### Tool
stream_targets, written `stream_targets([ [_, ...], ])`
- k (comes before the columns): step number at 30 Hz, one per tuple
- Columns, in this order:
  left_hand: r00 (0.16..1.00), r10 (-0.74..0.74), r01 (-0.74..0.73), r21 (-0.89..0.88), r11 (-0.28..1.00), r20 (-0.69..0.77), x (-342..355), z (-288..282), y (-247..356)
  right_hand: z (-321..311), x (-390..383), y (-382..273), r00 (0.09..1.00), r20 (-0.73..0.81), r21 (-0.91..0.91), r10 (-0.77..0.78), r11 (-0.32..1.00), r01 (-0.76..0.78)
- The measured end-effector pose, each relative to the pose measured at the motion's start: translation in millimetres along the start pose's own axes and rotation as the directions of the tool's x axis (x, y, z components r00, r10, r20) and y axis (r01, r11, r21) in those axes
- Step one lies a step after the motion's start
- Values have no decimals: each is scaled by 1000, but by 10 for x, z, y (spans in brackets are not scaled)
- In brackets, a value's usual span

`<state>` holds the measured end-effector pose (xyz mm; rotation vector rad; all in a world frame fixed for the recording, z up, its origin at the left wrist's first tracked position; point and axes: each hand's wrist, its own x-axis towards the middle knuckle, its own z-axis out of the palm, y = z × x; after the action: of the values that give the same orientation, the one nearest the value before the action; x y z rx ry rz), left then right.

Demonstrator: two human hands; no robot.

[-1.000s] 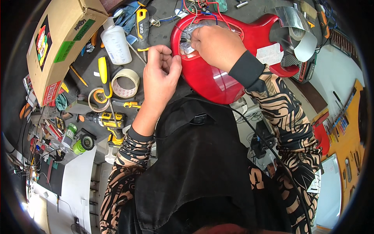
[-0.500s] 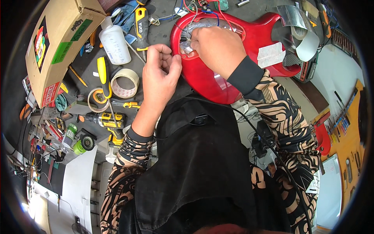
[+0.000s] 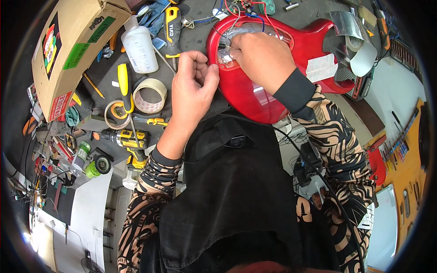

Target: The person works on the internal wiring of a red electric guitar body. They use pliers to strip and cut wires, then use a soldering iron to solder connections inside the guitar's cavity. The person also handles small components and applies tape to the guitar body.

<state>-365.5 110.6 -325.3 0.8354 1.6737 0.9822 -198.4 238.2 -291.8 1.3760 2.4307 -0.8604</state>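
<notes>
A glossy red electric guitar body [image 3: 255, 103] lies at the far middle, its control cavity [image 3: 226, 58] lined with silvery foil. Into that cavity reaches my right hand [image 3: 266, 59], finger and thumb pinched together beside a small dark cylindrical part [image 3: 222, 46]; whatever they grip is hidden. Red, blue and grey wires [image 3: 271, 20] run over the cavity's far edge. My left hand [image 3: 193, 86] is held by the body's left edge, fingers curled in and thumb alongside, with nothing seen in it. Pale masking tape [image 3: 321, 68] sticks to the guitar's face.
Left of my hands are a yellow-black screwdriver [image 3: 172, 32], a translucent bottle [image 3: 139, 48], tape rolls [image 3: 149, 95], another yellow screwdriver [image 3: 124, 86] and a cordless drill [image 3: 129, 139]. A cardboard box [image 3: 73, 50] stands far left. Clear plastic sheet [image 3: 362, 57] lies right of the guitar.
The whole view has shifted slightly, so everything on the bench sits a little further right. My right hand still pinches inside the cavity; my left hand keeps its curled pose.
</notes>
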Motion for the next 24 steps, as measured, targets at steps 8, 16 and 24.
stream_targets([
  [8, 1000, -8, 8, -10, 1000, -10, -4, -5, -32, 26, 19, -6, 1000, -19, 18, -16, 1000, 17],
  [16, 1000, -1, 1, -10, 1000, 4, 8, -4, 7, -4, -20, -17, 1000, -29, -7, 0, 1000, -1],
  [24, 863, 489, -482, 496, 722, 126, 31, -155, 102, 19, -14, -21, 998, -52, 32, -23, 999, 25],
])
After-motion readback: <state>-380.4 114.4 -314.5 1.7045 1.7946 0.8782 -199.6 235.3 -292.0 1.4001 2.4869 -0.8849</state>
